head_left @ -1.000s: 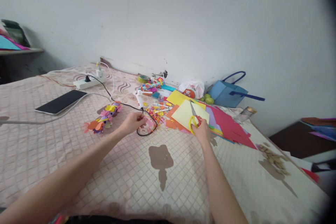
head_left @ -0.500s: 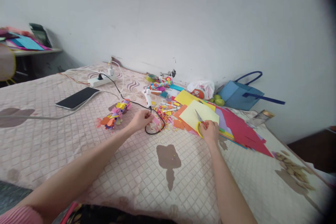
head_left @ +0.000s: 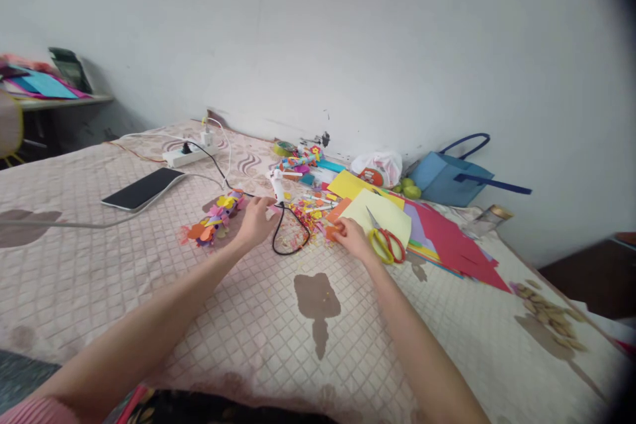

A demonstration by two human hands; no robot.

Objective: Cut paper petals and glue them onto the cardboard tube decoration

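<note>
My left hand [head_left: 256, 220] rests on the patterned bedspread [head_left: 209, 291] with its fingers curled on a small pink paper piece [head_left: 273, 210], beside the looped black cord [head_left: 291, 238] of a white glue gun [head_left: 277, 184]. My right hand [head_left: 350, 236] pinches an orange paper scrap [head_left: 332, 232] at the edge of a pale yellow sheet [head_left: 385, 215]. Yellow-and-red scissors [head_left: 385, 243] lie loose on that sheet, just right of my right hand. A colourful paper-flower craft [head_left: 214, 220] sits left of my left hand.
Red and other coloured sheets [head_left: 450, 242] fan out to the right. A phone [head_left: 139, 188] and a power strip [head_left: 186, 157] lie at the left. Against the wall stand a blue bag [head_left: 444, 177], a plastic bag [head_left: 377, 167], green fruits [head_left: 410, 190] and a glass jar [head_left: 489, 218].
My right hand let go of the scissors, which now lie on the yellow sheet, and moved left to the orange scraps. My left hand shifted slightly toward the glue gun.
</note>
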